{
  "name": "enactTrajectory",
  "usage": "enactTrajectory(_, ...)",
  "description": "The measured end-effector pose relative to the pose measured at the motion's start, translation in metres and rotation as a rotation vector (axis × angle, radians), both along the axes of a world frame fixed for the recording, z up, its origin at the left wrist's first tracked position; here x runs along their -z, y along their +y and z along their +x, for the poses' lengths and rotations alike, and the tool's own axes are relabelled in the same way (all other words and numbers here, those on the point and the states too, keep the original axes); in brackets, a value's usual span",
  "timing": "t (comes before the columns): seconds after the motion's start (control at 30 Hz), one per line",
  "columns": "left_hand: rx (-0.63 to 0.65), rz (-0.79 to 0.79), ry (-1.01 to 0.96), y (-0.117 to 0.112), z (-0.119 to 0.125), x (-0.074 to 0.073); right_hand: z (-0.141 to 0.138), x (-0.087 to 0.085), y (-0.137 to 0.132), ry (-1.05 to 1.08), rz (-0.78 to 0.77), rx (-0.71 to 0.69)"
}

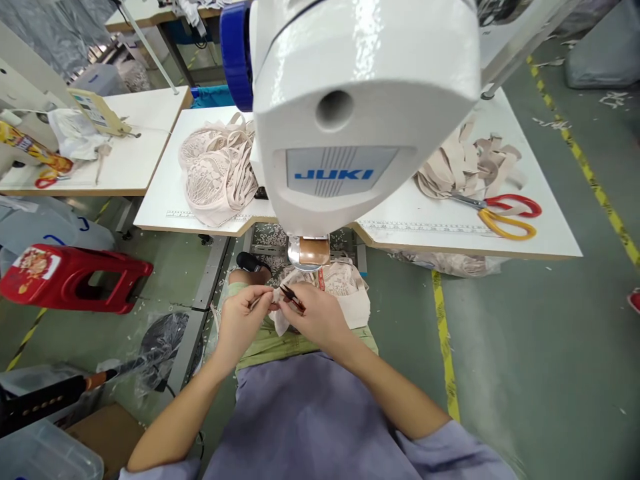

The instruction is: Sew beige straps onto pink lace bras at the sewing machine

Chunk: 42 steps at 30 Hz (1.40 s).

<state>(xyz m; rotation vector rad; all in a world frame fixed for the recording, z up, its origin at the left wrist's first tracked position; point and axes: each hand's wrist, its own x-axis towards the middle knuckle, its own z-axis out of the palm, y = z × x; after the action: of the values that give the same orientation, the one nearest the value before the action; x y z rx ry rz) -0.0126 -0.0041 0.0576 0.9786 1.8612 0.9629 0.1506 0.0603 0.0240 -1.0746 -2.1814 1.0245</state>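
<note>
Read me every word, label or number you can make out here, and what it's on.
"JUKI": plate on the white sewing machine.
Too small or blurred to read: the ruler strips on the table, yellow packet, red stool's sticker, floor tape, and red tag at the lace fabric.

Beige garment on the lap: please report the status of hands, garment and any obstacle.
Left hand pinching beige garment; right hand holding black snips beside it. Garment lying on lap. Machine head hiding part of table; nothing visibly blocking hands.
</note>
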Motion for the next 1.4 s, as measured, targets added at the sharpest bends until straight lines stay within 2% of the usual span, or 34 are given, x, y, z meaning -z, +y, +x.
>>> enactTrajectory(0.1,0.098,0.079,0.183,-0.003,0.003,0.002,-0.004,0.005,-0.002,-0.099,0.065,-0.015)
enactTrajectory(0.23,0.251,0.056,0.502,-0.002,0.008,0.006,-0.005,0.006,0.0,-0.255,0.124,-0.045)
enactTrajectory(0.33,0.319,0.001,0.476,0.002,0.007,0.009,-0.005,0.005,0.004,-0.299,0.096,-0.068)
enactTrajectory(0.4,0.308,-0.023,0.361,0.004,0.001,0.012,0.0,0.005,0.008,-0.214,-0.023,-0.078)
enactTrajectory(0.53,0.097,-0.073,0.133,0.009,-0.019,0.019,0.02,0.005,0.016,0.151,-0.493,-0.056)
enactTrajectory(0.6,0.046,-0.115,0.015,0.01,-0.023,0.018,0.026,0.005,0.017,0.212,-0.597,0.009)
enactTrajectory(0.63,0.047,-0.131,-0.026,0.01,-0.022,0.016,0.027,0.005,0.016,0.194,-0.568,0.02)
enactTrajectory(0.7,0.06,-0.136,-0.041,0.009,-0.017,0.01,0.022,0.005,0.012,0.117,-0.395,-0.013)
enactTrajectory(0.8,0.081,-0.088,0.02,0.007,-0.006,0.003,0.008,0.004,0.006,-0.011,-0.13,-0.08)
enactTrajectory(0.87,0.104,-0.051,0.094,0.005,-0.001,0.001,0.001,0.005,0.003,-0.082,-0.029,-0.081)
enactTrajectory(1.03,0.199,-0.008,0.329,0.004,0.005,0.003,-0.007,0.006,0.003,-0.308,0.104,-0.085)
enactTrajectory(1.17,0.296,-0.025,0.454,0.006,0.006,0.013,-0.012,0.009,0.006,-0.422,0.098,-0.111)
enactTrajectory(1.23,0.314,-0.015,0.51,0.008,0.0,0.022,-0.009,0.011,0.008,-0.368,0.033,-0.126)
enactTrajectory(1.3,0.273,-0.005,0.494,0.009,-0.01,0.033,0.0,0.012,0.011,-0.205,-0.138,-0.146)
enactTrajectory(1.4,0.177,-0.048,0.309,0.01,-0.027,0.045,0.021,0.012,0.017,0.125,-0.616,-0.134)
